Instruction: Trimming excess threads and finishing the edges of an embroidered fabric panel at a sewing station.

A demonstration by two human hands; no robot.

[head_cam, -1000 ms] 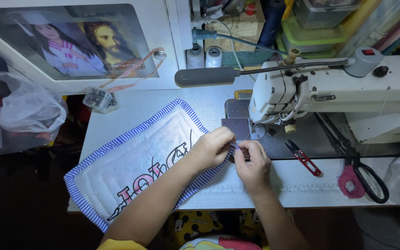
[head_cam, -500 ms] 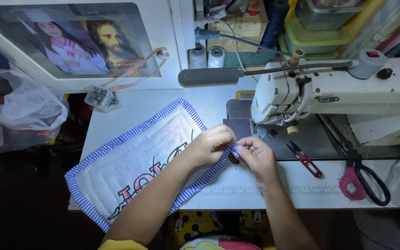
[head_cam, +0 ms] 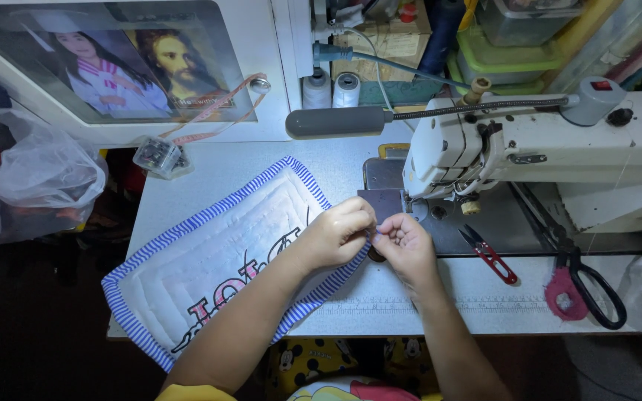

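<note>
quilted mat, soft and floppy; left hand and right hand pinch together its striped edge, likely the best grip.

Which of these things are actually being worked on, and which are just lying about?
In use:
- left hand and right hand, fingers pinched together at the mat's edge
- quilted mat with striped border
- sewing machine, right beside the hands

Lying about:
- red snips
- black scissors
- thread spools
- tape measure
- plastic bag
</note>
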